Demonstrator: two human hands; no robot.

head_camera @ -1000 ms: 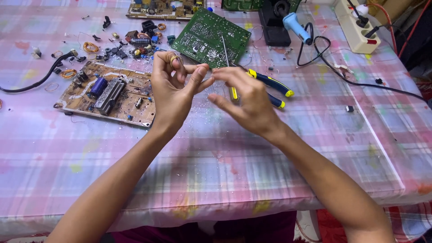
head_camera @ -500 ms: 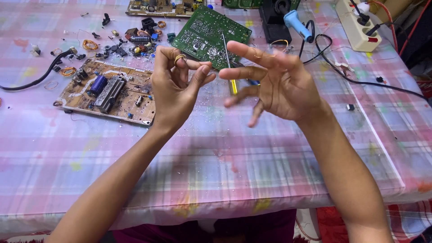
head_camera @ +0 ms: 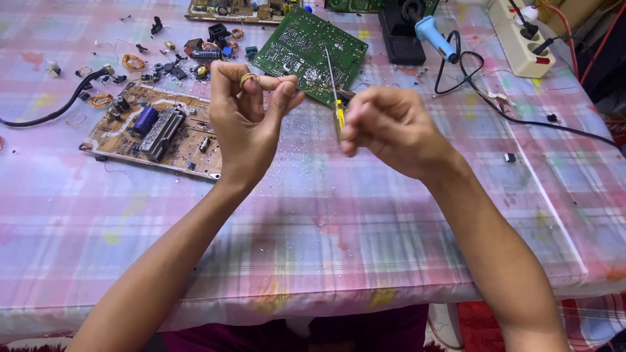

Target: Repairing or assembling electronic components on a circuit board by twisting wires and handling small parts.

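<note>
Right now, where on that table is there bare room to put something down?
The near half of the checked tablecloth, under both forearms, is bare. So is the right side between the black cable and the edge. The far left is crowded: brown circuit board, loose parts, green circuit board.

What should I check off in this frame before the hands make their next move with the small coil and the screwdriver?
1. Left hand has the small copper coil pinched between its fingers: ok.
2. Right hand is closed round the yellow-handled screwdriver, shaft pointing up: ok.
3. Screwdriver tip on the coil: not ok, a gap shows between them.
4. Both hands raised off the checked tablecloth: ok.
5. Green circuit board lying flat behind the hands, untouched: ok.
6. Soldering iron hot or cold: cannot tell.
</note>
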